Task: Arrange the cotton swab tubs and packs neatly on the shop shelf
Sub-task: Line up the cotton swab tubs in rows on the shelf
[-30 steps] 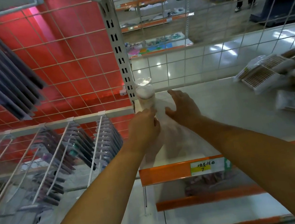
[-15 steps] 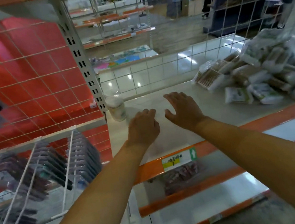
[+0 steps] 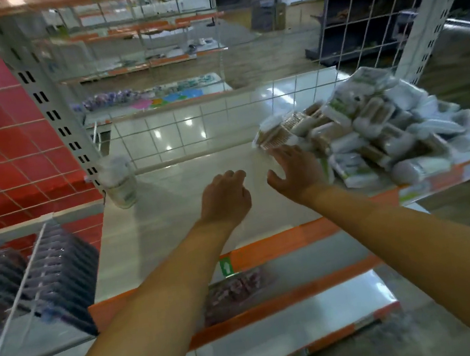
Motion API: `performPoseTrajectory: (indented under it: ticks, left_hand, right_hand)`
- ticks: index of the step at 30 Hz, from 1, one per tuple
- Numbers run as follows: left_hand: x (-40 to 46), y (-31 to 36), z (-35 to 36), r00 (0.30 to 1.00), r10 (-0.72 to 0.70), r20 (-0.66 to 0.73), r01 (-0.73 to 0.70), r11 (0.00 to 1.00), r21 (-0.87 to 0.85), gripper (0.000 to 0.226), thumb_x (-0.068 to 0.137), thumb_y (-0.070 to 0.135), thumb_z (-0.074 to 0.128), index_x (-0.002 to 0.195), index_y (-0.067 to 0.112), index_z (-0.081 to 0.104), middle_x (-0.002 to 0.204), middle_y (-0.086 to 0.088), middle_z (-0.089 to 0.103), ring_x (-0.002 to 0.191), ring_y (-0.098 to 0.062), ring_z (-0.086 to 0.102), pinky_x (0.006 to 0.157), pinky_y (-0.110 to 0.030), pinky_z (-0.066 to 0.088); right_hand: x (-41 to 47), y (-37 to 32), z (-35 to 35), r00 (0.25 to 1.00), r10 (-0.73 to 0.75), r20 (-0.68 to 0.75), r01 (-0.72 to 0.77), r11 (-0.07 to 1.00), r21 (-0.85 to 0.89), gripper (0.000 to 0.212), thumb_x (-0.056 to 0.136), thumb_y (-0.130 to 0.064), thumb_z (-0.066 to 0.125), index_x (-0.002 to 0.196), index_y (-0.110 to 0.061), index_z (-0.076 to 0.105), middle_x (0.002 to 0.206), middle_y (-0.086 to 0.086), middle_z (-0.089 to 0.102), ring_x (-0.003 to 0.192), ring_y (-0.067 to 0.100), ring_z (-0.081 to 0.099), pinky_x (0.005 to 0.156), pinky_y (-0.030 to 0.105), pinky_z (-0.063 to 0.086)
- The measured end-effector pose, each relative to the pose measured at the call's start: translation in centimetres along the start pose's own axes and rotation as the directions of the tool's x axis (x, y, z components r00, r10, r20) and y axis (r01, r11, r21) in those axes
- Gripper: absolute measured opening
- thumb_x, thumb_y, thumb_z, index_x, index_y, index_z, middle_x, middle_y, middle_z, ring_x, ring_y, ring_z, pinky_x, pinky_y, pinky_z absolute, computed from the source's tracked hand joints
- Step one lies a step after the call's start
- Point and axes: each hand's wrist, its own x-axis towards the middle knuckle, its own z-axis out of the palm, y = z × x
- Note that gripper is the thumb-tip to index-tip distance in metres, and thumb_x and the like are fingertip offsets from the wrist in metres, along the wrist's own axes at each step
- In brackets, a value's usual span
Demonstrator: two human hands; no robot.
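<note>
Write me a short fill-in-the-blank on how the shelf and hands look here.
1. The lone clear tub stands at the shelf's ____ end.
2. The heap of packs lies at the shelf's ____ end.
3. The right hand, fingers spread, is nearest the ____.
4. The left hand holds ____.

Missing: left; right; heap; nothing

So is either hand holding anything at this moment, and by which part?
Nothing is held. The left hand hangs loosely curled over the shelf, and the right hand is spread open beside the pile of packs. The tub stands alone.
</note>
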Motion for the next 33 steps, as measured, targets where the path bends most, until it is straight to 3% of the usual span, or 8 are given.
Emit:
performPoseTrajectory:
  ticks: [3, 8, 11, 18, 23, 28, 33]
  left_hand:
    - [1.1, 2.5, 0.6, 1.0, -0.003, -0.011, 0.002, 1.0, -0.02, 0.037, 0.091, 0.015, 0.042, 0.127, 0.014, 0.051, 0.122, -0.007, 0.058, 0.11, -0.026, 0.052, 0.087, -0.035, 0.044]
    - [3.2, 6.3, 1.9, 0.999, 0.015, -0.032, -0.016, 0.999, -0.041, 0.033, 0.09, 0.014, 0.044, 0.121, 0.009, 0.055, 0.116, -0.01, 0.06, 0.106, -0.028, 0.054, 0.082, -0.037, 0.046]
    - [4.4, 8.5, 2.7, 0.999, 0.033, -0.041, -0.034, 0.999, -0.038, 0.033, 0.089, 0.014, 0.045, 0.12, 0.01, 0.056, 0.117, -0.011, 0.06, 0.105, -0.03, 0.054, 0.081, -0.037, 0.045]
    - [7.0, 13.0, 4.0, 0.997, 0.048, -0.068, -0.05, 0.998, -0.03, 0.026, 0.09, 0.015, 0.045, 0.111, 0.01, 0.058, 0.114, -0.01, 0.062, 0.104, -0.03, 0.058, 0.078, -0.034, 0.046]
    - [9.0, 16.3, 4.9, 0.987, 0.12, -0.106, -0.126, 0.991, -0.043, 0.033, 0.088, 0.017, 0.048, 0.117, 0.012, 0.06, 0.122, -0.008, 0.061, 0.103, -0.031, 0.061, 0.079, -0.036, 0.051]
    - [10.6, 18.7, 6.2, 0.989, 0.131, -0.071, -0.131, 0.991, 0.003, 0.035, 0.084, 0.014, 0.046, 0.116, 0.009, 0.061, 0.119, -0.012, 0.059, 0.105, -0.031, 0.057, 0.08, -0.041, 0.051]
    - [11.4, 20.2, 6.8, 0.988, 0.133, -0.075, -0.135, 0.991, -0.023, 0.031, 0.086, 0.014, 0.047, 0.114, 0.008, 0.059, 0.112, -0.013, 0.061, 0.102, -0.03, 0.056, 0.081, -0.038, 0.05]
  right_hand:
    - [0.1, 3.0, -1.2, 0.999, -0.005, -0.044, 0.005, 1.0, 0.018, 0.049, 0.076, -0.034, 0.039, 0.106, -0.003, 0.061, 0.099, 0.017, 0.065, 0.091, 0.036, 0.059, 0.076, 0.04, 0.044]
    - [0.3, 7.7, -2.5, 0.999, -0.019, -0.05, 0.021, 0.998, 0.051, 0.056, 0.074, -0.037, 0.034, 0.11, -0.003, 0.06, 0.1, 0.019, 0.065, 0.09, 0.037, 0.061, 0.074, 0.041, 0.047]
    - [0.6, 10.4, -3.1, 0.999, -0.016, -0.043, 0.018, 0.998, 0.053, 0.043, 0.078, -0.03, 0.041, 0.107, -0.005, 0.061, 0.1, 0.015, 0.065, 0.091, 0.035, 0.06, 0.076, 0.039, 0.045]
    - [0.9, 16.8, -4.9, 0.997, 0.012, -0.076, -0.008, 0.999, 0.054, 0.041, 0.087, -0.021, 0.053, 0.124, -0.002, 0.053, 0.119, 0.02, 0.058, 0.11, 0.035, 0.053, 0.088, 0.042, 0.043]
    - [1.3, 20.9, -6.3, 0.997, -0.01, -0.078, 0.01, 1.0, -0.006, 0.039, 0.085, -0.027, 0.047, 0.116, -0.004, 0.058, 0.112, 0.018, 0.062, 0.105, 0.035, 0.056, 0.087, 0.043, 0.045]
    - [1.4, 23.3, -6.7, 0.993, -0.079, -0.091, 0.076, 0.997, -0.031, 0.046, 0.083, -0.036, 0.032, 0.086, -0.003, 0.063, 0.091, 0.016, 0.064, 0.088, 0.032, 0.059, 0.075, 0.037, 0.045]
    - [1.5, 24.3, -6.2, 0.992, -0.123, 0.02, 0.125, 0.979, -0.16, 0.046, 0.086, -0.036, 0.035, 0.105, -0.005, 0.063, 0.112, 0.018, 0.061, 0.11, 0.037, 0.053, 0.087, 0.046, 0.044]
